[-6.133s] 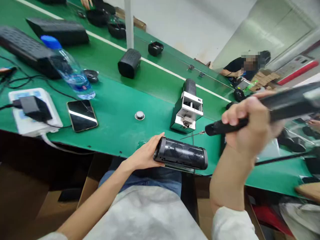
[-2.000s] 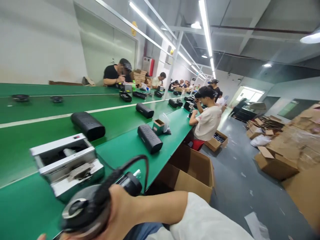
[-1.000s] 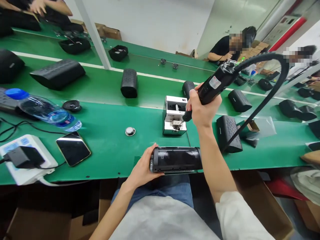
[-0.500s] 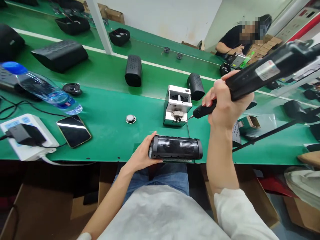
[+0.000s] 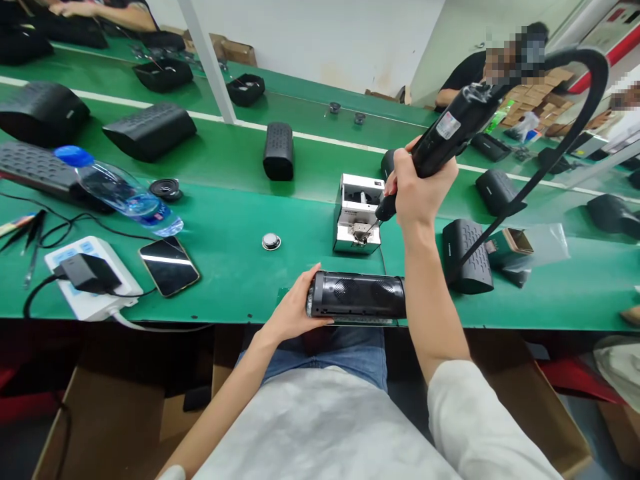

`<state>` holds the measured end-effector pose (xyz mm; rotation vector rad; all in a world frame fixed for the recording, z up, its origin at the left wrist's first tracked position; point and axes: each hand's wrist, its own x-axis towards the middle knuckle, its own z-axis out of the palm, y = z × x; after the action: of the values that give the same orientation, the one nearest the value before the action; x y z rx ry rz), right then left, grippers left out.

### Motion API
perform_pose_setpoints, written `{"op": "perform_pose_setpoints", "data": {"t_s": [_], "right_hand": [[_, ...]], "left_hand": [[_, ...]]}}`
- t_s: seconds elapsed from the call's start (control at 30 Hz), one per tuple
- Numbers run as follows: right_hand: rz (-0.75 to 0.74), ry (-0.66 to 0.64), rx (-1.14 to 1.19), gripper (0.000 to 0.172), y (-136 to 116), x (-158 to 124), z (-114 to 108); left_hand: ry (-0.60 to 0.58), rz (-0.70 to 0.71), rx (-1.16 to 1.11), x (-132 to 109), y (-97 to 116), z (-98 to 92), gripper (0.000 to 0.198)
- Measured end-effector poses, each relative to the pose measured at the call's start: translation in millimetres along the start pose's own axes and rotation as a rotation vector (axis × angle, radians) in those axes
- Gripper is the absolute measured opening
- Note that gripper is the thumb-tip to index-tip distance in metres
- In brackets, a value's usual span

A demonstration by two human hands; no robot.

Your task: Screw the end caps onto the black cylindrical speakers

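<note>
One power screwdriver [image 5: 443, 137] – one blue-capped bottle [image 5: 125, 190]

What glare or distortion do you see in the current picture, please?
In the head view, a pale reflection streaks the black glass-faced rectangular phone, and highlights mark the glossy black elongated casing; the head view also shows the straight white post leaning, perhaps from lens distortion or camera tilt.

workshop with long green workbench [image 5: 227, 283]

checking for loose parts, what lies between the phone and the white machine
A small round silver piece lies on the green bench, in the head view.
</note>
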<state>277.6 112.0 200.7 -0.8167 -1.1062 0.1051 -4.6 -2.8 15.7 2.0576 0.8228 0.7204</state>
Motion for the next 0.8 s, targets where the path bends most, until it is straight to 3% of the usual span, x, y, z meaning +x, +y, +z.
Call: {"op": "perform_pose_setpoints", "data": {"t_s": [0.23, 0.33, 0.47, 0.57, 0.67, 0.8], "right_hand": [[0.020, -0.027, -0.018, 0.048, -5.5, -7.6, -3.8], [0.051, -0.012, 0.032, 0.044, -44.6, -11.8, -14.7], [0.070, 0.029, 0.087, 0.022, -135.6, -25.6, -47.0], [0.152, 0.033, 0.082, 0.019, -192.7, -44.3, -69.0], [0.208, 0.039, 0.022, 0.018, -215.9, -64.2, -77.8], [0.186, 0.035, -0.001, 0.019, -214.7, -80.5, -73.2]], "left_hand": [[-0.009, 0.002, 0.019, 1.5, -0.1, -2.4, 0.131], [-0.003, 0.007, 0.019, 1.7, -0.6, -1.8, 0.128], [0.002, 0.014, 0.013, 1.8, -3.3, -0.4, 0.127], [0.002, 0.017, 0.009, 2.3, -5.9, 0.2, 0.127], [-0.007, 0.016, 0.012, 3.0, -7.2, 0.2, 0.128], [-0.007, 0.021, 0.010, 3.5, -5.7, -0.5, 0.128]]}}
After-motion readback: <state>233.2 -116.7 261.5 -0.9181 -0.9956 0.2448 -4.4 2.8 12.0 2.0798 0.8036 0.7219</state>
